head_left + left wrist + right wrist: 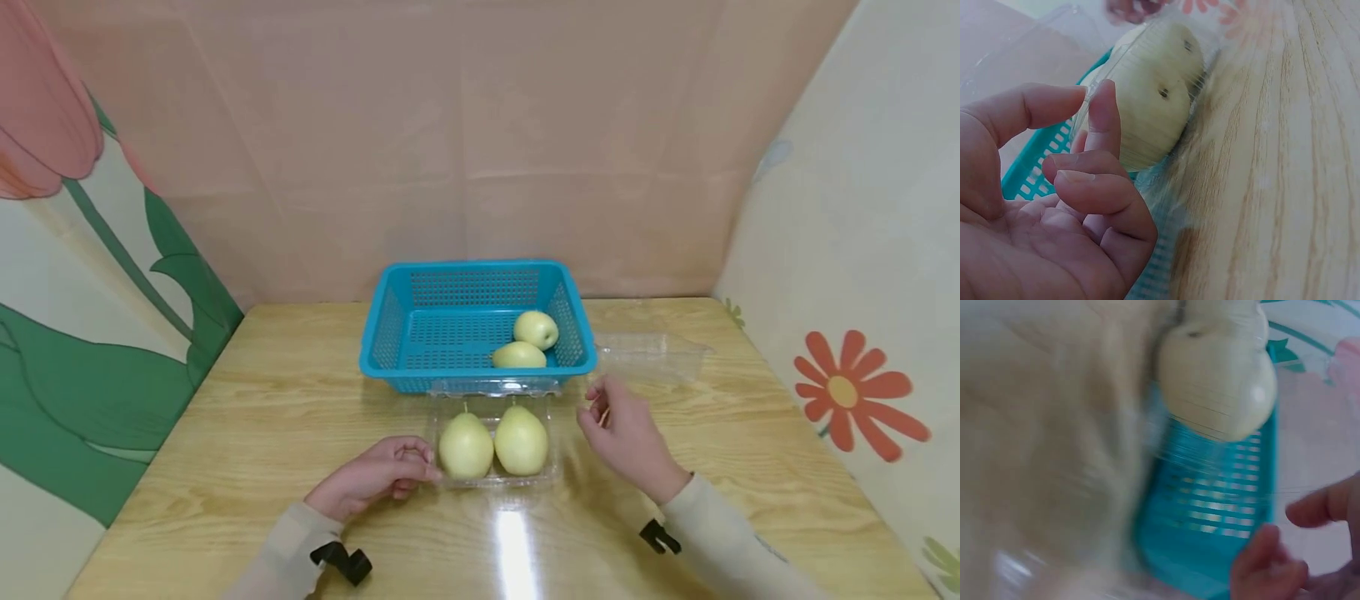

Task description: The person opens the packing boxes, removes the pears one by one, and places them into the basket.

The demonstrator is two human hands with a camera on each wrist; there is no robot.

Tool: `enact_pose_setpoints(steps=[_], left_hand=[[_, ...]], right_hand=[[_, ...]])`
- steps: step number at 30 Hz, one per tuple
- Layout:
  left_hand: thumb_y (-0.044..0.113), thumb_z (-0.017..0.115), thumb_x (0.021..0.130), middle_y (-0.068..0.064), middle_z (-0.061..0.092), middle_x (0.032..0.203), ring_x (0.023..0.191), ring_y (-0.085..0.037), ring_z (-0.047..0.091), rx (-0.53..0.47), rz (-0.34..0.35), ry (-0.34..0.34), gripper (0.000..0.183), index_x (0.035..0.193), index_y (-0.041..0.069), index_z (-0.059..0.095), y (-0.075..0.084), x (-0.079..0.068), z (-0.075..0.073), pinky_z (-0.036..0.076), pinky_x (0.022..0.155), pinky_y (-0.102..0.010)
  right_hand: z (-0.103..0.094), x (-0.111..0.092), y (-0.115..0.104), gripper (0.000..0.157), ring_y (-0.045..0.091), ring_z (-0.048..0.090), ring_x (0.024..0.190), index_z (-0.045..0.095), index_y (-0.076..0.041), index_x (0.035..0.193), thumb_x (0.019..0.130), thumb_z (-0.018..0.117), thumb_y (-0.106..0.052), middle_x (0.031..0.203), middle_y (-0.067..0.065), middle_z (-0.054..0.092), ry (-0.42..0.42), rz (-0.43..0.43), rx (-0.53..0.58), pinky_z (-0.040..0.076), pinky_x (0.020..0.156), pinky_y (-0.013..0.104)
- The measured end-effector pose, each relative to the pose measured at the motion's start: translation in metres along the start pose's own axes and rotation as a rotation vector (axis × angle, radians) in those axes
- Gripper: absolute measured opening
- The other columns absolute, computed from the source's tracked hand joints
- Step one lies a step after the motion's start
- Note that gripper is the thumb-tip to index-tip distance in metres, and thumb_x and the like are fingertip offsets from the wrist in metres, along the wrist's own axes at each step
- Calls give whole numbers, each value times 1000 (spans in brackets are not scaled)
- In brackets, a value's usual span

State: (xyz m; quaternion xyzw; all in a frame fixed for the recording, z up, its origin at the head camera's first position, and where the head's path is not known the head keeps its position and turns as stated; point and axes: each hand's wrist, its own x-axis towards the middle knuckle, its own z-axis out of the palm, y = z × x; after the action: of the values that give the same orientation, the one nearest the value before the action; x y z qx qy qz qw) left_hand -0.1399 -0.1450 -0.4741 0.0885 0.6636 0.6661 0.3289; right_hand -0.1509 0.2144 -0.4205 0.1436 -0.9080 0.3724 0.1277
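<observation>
Pears (466, 448) sit as a pair, side by side, in a clear plastic clamshell container (495, 482) on the wood-grain tabletop (262, 400), their stems pointing toward 12 o'clock. Taking that container as the centre of the clock in the head view, the person's left hand (382, 475) lies between 8 and 9 o'clock, its thumb and forefinger pinching the container's near left edge while the other fingers bend loosely toward the palm. The right hand (626, 437) is at 3 o'clock, apart from the container, its fingers loosely bent with a gap between thumb and fingertips; it grips nothing visible, and the right wrist view is blurred around it.

At 12 o'clock, just beyond the container, stands a blue perforated plastic basket (372, 333). Two more pears touch or nearly touch inside it: one (536, 330) at the basket's own 3 o'clock, the other (520, 356) at its 4 o'clock, lying on its side with the stem end toward 9. A second clear plastic container (660, 358) rests at 2 o'clock, close to the basket's right side. Both pale sleeves (720, 525) carry black clips (660, 537) near the cuffs.
</observation>
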Motion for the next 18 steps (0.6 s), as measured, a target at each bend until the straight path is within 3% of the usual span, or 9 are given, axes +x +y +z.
enact_pose_setpoints(steps=[4,8,13,18], left_hand=[[13,74,87,5,52,74,57,-8,37,6,-5,5,19,94,10,57,1,0,0,35,54,-20],[13,73,88,5,54,76,57,-8,38,19,-11,3,18,96,9,57,0,1,0,36,54,-20],[14,73,88,4,54,76,58,-7,40,45,-16,14,23,102,5,57,2,-1,-2,37,55,-20],[14,73,88,1,60,76,58,-9,42,129,-7,58,34,112,-3,55,9,-4,-3,38,54,-21]], right_hand=[[5,-1,13,28,15,55,62,58,4,114,95,63,-15,78,7,63,-229,205,117,46,51,27],[13,-1,16,33,23,61,62,56,6,118,96,63,-17,80,15,67,-315,307,250,50,51,33],[22,0,18,29,23,58,54,55,4,115,96,63,-16,75,15,67,-359,370,342,45,44,30],[25,0,18,25,15,54,52,58,3,109,97,62,-18,67,7,62,-437,354,375,39,41,23]])
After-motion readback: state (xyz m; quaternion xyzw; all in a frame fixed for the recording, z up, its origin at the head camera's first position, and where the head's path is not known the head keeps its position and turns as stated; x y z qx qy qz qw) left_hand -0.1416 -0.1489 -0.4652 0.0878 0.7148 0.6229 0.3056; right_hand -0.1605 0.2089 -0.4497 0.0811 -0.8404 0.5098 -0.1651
